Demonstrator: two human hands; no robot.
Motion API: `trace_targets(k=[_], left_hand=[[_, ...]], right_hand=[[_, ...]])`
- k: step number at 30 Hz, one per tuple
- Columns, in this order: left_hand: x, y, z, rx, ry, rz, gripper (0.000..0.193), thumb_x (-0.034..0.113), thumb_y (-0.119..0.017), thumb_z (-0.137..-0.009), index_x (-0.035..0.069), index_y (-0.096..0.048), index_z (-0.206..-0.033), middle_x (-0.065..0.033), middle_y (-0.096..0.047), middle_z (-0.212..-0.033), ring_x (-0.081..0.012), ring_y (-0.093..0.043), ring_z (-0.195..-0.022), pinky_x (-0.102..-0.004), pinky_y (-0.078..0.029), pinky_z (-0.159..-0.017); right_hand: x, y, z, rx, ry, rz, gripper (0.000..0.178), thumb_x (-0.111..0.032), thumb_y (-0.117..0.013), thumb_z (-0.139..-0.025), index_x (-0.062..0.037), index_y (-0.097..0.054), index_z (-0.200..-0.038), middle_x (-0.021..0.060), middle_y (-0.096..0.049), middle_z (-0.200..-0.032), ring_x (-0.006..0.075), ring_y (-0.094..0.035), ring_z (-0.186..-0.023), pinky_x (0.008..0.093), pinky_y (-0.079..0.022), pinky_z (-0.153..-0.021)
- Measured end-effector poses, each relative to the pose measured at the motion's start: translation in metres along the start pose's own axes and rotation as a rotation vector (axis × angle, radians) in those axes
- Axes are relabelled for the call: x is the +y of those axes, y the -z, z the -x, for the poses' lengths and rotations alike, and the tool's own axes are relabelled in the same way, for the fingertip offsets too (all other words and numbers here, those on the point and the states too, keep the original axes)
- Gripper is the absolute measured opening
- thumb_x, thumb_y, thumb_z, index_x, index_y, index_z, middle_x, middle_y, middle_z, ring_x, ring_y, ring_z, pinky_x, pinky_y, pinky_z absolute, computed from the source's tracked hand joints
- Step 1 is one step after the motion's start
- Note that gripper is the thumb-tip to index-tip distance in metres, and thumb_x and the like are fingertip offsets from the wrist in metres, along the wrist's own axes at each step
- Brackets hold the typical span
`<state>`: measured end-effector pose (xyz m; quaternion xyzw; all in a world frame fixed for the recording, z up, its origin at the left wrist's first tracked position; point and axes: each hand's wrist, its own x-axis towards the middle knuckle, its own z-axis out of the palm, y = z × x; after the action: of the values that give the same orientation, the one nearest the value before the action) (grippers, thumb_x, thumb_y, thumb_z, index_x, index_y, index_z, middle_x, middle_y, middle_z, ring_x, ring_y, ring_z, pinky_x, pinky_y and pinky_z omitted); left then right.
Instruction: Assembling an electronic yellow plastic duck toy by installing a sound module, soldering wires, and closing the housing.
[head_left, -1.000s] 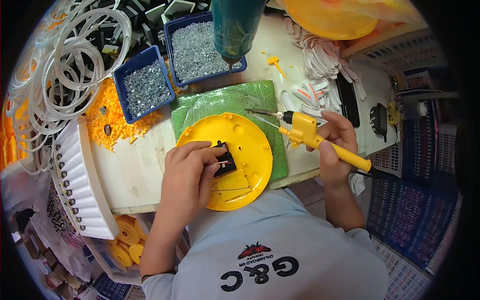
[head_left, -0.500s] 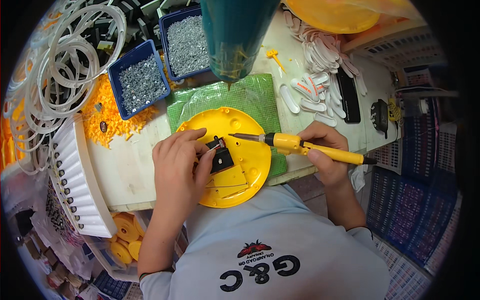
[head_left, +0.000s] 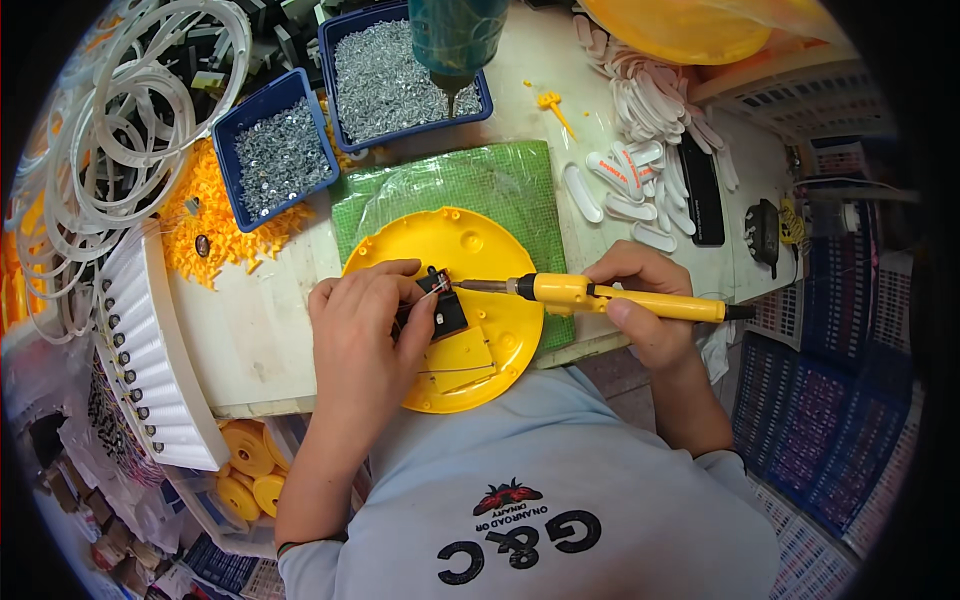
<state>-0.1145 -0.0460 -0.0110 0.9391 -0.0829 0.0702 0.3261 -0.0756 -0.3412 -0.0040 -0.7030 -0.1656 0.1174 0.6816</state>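
Observation:
My right hand (head_left: 645, 305) grips a yellow soldering iron (head_left: 650, 304) like a pen, its metal tip pointing left. That tip reaches the small metal terminals on a black plastic part (head_left: 450, 318), set in a round yellow plastic shell (head_left: 500, 240). Over the shell's left side lies my left hand (head_left: 365, 320), thumb and fingers pinched close to those terminals around what looks like a thin wire. My fingers partly cover the black part. Below it, a thin dark wire crosses the raised yellow rectangle (head_left: 458, 362) in the shell. The shell rests partly on a green mat (head_left: 500, 180).
A teal power screwdriver (head_left: 458, 40) hangs over two blue bins (head_left: 240, 190) of small metal pieces. Clear tubing coils (head_left: 150, 160), orange plastic bits (head_left: 200, 262) and a white ridged tray (head_left: 160, 370) are at left. White oval pieces (head_left: 650, 110) lie at right.
The soldering iron has moved slightly left, bringing its tip to the terminals. My left hand stays nearly in place. The hanging screwdriver now appears higher and farther from the shell.

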Motion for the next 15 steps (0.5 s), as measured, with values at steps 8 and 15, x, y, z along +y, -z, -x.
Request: trace_targets(k=[8, 15], left_hand=[[0.0003, 0.0018, -0.0007, 0.001, 0.019, 0.035, 0.014, 0.009, -0.077, -0.087, 0.007, -0.064, -0.091, -0.008, -0.075, -0.103, -0.025, -0.069, -0.096, -0.041, -0.04, -0.094], [-0.0017, 0.0011, -0.0002, -0.008, 0.01, 0.029, 0.015, 0.009, -0.078, -0.087, 0.007, -0.063, -0.09, -0.0071, -0.075, -0.102, -0.0241, -0.069, -0.094, -0.041, -0.041, -0.093]], right_hand=[[0.0039, 0.0001, -0.0005, -0.022, 0.014, 0.011, 0.029, -0.013, -0.067, -0.087, 0.0053, -0.07, -0.11, 0.0098, -0.068, -0.096, 0.015, -0.062, -0.087, 0.0291, -0.05, -0.082], [0.0049, -0.0007, -0.0018, -0.037, 0.036, 0.042, 0.029, -0.014, -0.068, -0.088, 0.0052, -0.071, -0.109, 0.0103, -0.069, -0.094, 0.0154, -0.062, -0.083, 0.0297, -0.051, -0.079]])
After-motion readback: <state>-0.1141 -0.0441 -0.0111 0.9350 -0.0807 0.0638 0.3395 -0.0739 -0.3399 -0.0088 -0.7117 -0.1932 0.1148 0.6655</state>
